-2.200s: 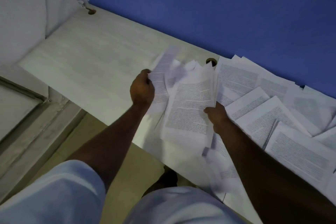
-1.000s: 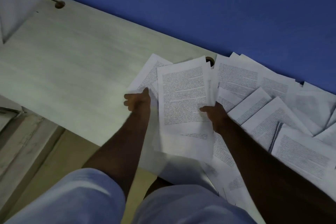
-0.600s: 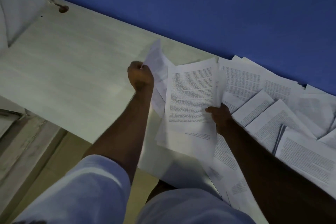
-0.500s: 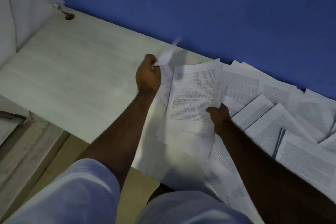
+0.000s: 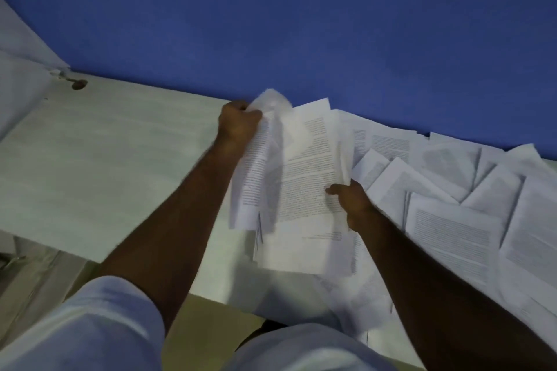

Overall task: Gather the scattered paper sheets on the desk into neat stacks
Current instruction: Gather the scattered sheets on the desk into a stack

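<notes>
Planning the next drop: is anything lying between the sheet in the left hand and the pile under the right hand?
Nothing visible does: the left hand grips the lifted sheet right beside the pile held by the right hand.

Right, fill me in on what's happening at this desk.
A person is gathering printed sheets. The right hand grips a gathered bunch of sheets by its right edge, while the left hand clutches a loose sheet at its top, lifted beside the bunch. Many scattered sheets lie overlapping on the right of the desk.
</notes>
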